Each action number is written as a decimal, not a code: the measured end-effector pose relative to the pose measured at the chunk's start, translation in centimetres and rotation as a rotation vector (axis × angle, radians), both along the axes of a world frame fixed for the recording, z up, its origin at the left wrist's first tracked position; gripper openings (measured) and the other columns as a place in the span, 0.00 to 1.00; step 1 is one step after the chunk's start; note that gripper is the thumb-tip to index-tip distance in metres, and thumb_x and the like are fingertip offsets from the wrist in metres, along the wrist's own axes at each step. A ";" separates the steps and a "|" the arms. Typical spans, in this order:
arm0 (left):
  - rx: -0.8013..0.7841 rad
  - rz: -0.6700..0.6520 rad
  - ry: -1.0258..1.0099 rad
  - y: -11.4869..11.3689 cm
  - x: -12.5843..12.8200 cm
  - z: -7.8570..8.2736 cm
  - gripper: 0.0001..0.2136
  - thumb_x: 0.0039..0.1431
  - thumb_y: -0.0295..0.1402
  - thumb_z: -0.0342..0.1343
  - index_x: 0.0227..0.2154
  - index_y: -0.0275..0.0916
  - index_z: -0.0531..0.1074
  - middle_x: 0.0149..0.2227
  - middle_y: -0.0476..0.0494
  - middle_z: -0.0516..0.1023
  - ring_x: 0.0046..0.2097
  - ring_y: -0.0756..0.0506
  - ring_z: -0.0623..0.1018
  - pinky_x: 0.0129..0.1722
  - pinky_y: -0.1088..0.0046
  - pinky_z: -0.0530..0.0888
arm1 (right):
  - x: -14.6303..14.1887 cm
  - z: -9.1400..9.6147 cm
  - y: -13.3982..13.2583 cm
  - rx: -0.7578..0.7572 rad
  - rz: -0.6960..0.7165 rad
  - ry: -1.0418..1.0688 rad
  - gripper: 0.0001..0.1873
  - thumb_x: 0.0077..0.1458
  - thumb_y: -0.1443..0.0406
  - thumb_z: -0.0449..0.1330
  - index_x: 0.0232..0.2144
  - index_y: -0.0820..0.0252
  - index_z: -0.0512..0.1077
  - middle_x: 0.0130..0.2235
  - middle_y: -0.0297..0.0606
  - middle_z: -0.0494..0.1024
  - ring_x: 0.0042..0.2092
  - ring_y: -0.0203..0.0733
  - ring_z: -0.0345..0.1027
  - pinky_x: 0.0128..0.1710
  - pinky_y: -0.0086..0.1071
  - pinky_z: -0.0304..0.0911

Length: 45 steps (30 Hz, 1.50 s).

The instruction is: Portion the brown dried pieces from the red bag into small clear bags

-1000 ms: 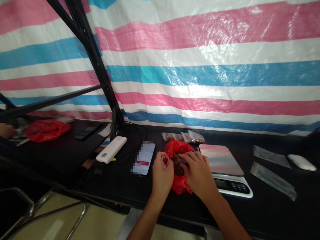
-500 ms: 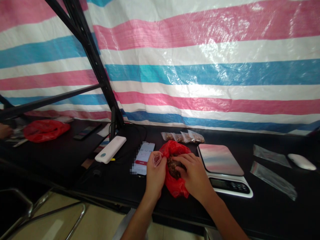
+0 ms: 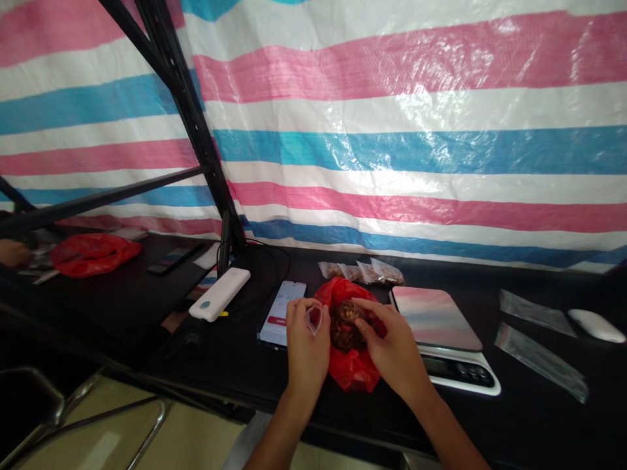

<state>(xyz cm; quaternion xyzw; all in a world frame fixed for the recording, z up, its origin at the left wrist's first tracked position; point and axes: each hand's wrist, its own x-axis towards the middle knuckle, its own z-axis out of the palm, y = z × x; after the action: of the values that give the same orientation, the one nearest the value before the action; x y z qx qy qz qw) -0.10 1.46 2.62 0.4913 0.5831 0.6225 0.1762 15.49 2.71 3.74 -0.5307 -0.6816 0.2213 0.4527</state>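
My left hand [image 3: 307,343] is closed round a small clear plastic bag [image 3: 314,318], its mouth held open. Beside it on the table, a red plastic bag [image 3: 353,372] stands open with small dark-brown pieces [image 3: 343,336] inside. Over those pieces, my right hand [image 3: 394,339] grips a small round clear cup [image 3: 348,309] that has brown bits in it. The exact kind of bits is too small to tell. Just behind the red bag lie several filled clear bags [image 3: 365,271] in a row.
A kitchen scale [image 3: 438,320] stands right of the red bag, with flat clear bags [image 3: 541,359] and a white mouse [image 3: 596,325] beyond. To the left are a phone [image 3: 284,313] and a white power bank [image 3: 220,294]. Another person's hand [image 3: 14,252] shows at far left.
My right hand has lifted slightly out of the red bag, and the round cup with brown bits now shows. The left hand's small bag gapes wider. The view has shifted slightly.
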 end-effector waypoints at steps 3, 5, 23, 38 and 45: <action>-0.041 -0.041 0.154 -0.2 0.0 -0.2 0.03 0.63 0.28 0.57 0.33 0.41 0.72 0.37 0.46 0.74 0.42 0.42 0.74 0.46 0.62 0.70 | 0.0 0.6 -0.3 0.055 0.025 0.043 0.16 0.58 0.64 0.61 0.48 0.49 0.79 0.44 0.38 0.83 0.45 0.49 0.74 0.49 0.45 0.66; -0.081 -0.066 0.208 -0.2 0.2 -0.3 0.04 0.62 0.27 0.59 0.33 0.41 0.72 0.36 0.46 0.75 0.42 0.41 0.74 0.44 0.62 0.70 | -0.1 0.9 -0.5 0.121 0.070 0.024 0.15 0.59 0.64 0.61 0.49 0.49 0.79 0.47 0.38 0.83 0.48 0.49 0.73 0.51 0.45 0.65; -0.143 -0.139 0.225 -0.7 0.7 -0.1 0.08 0.58 0.23 0.56 0.38 0.42 0.72 0.40 0.44 0.78 0.45 0.39 0.75 0.47 0.61 0.70 | -1.2 0.7 -1.6 0.481 0.283 -0.219 0.30 0.63 0.77 0.51 0.61 0.46 0.70 0.56 0.39 0.77 0.57 0.44 0.69 0.58 0.44 0.69; -0.119 -0.088 0.165 -1.0 0.8 0.4 0.06 0.57 0.24 0.57 0.32 0.43 0.70 0.34 0.46 0.75 0.41 0.40 0.73 0.42 0.65 0.68 | -0.5 0.2 -1.4 0.524 0.142 -0.173 0.25 0.65 0.71 0.54 0.61 0.46 0.69 0.56 0.41 0.78 0.56 0.48 0.73 0.57 0.46 0.70; -0.235 0.027 0.264 -3.8 0.3 1.8 0.05 0.58 0.29 0.56 0.30 0.46 0.66 0.28 0.49 0.73 0.31 0.42 0.72 0.33 0.68 0.59 | 1.6 0.3 -0.1 0.409 0.073 -0.380 0.23 0.64 0.72 0.52 0.57 0.51 0.72 0.53 0.42 0.78 0.53 0.50 0.71 0.54 0.49 0.67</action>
<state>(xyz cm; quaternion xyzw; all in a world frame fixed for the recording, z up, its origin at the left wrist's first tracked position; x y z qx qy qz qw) 0.19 -2.33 4.45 0.5370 0.6763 0.4826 0.1460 17.07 2.62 4.07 -0.4352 -0.8036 -0.0082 0.4060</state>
